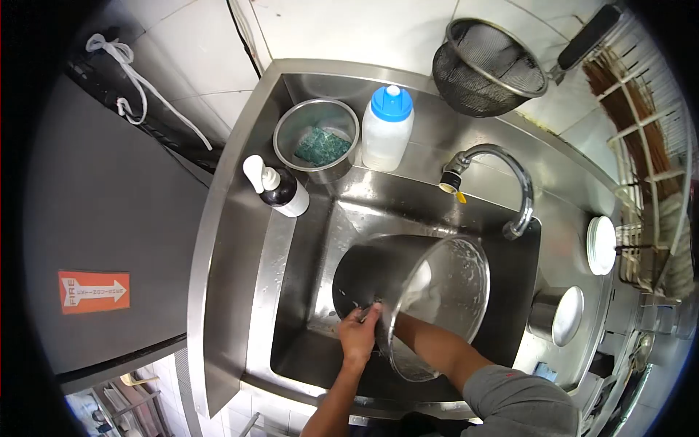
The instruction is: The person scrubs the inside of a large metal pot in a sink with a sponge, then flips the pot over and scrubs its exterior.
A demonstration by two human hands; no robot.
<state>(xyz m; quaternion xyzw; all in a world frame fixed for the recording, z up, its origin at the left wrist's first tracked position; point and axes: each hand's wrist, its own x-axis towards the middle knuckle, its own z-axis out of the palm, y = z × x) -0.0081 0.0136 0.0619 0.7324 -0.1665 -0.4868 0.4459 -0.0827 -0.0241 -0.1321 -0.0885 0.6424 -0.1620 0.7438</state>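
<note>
A large metal pot lies tilted on its side in the steel sink, its wide mouth facing right. My left hand is closed at the pot's outer side, near a small handle. My right forearm reaches through the mouth into the pot, and the pot wall hides that hand. Whitish suds or water streaks show on the inner wall. The curved faucet stands behind the pot.
Behind the sink are a pump bottle, a metal bowl holding a green scouring pad, and a blue-capped bottle. A mesh strainer hangs above. At right are a small pot and stacked white lids or dishes.
</note>
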